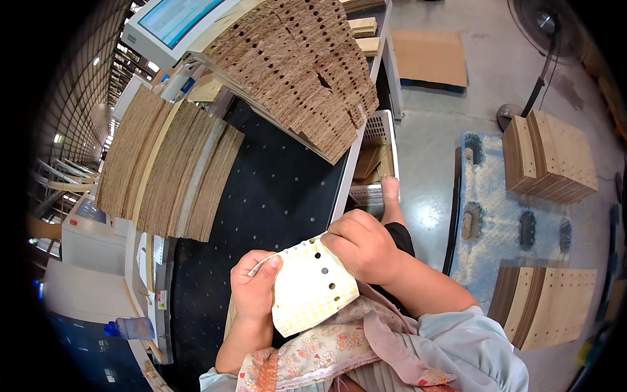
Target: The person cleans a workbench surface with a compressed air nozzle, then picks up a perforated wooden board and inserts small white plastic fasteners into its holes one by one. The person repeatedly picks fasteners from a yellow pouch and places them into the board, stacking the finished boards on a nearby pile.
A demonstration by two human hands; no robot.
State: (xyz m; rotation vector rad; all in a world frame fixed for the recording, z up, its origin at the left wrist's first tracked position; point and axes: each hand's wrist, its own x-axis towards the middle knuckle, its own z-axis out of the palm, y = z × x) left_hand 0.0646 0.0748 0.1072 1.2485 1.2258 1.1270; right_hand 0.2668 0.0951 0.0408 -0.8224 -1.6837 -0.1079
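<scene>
Between my hands is a white sheet (304,291) with a pale yellow checked pattern. A row of dark round spots or holes runs down its right side, with smaller dots along the top edge; I cannot tell whether the dark ones are holes. My left hand (251,287) grips the sheet's left edge, thumb on top, where the edge curls up. At the upper right corner, my right hand (366,245) has its fingers closed against the sheet; the fingertips are partly hidden. A flowered apron (294,366) lies just below the sheet.
Drilled boards (294,72) are stacked on the black studded table (261,183), with more boards (170,163) to the left. Right of the table are a white crate (393,140), a blue pallet (486,242) bearing board stacks (555,157), and a standing fan (539,85).
</scene>
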